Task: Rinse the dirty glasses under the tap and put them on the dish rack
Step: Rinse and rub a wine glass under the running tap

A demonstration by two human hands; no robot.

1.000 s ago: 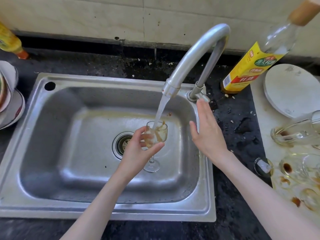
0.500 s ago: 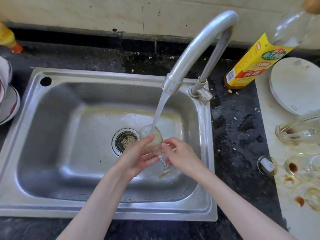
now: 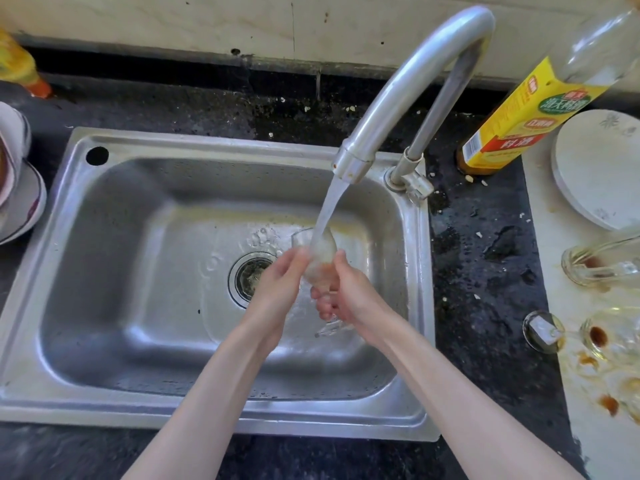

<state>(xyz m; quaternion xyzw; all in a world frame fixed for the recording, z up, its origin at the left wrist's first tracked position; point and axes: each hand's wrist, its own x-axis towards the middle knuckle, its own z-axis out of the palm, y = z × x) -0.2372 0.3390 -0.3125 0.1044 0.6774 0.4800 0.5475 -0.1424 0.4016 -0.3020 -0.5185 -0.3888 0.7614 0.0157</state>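
A small stemmed glass (image 3: 317, 251) is under the running stream from the steel tap (image 3: 398, 98), above the steel sink (image 3: 114, 188). My left hand (image 3: 277, 289) holds the bowl of the glass from the left. My right hand (image 3: 349, 296) grips its lower part and stem from the right; the foot (image 3: 330, 329) shows below my fingers. Brownish water sits in the glass. Several dirty glasses (image 3: 602, 261) with brown stains lie on the pale board at the right. No dish rack is in view.
A yellow-labelled bottle (image 3: 526, 123) stands right of the tap, with a white plate (image 3: 595, 168) beside it. Stacked bowls (image 3: 17, 188) sit at the left edge, and a yellow bottle (image 3: 17, 67) stands at the far left. The dark counter is wet and spotted.
My right hand came from the tap handle down to the glass and now grips its stem. The glass has tilted and the water has grown less brown. The view shifted slightly.
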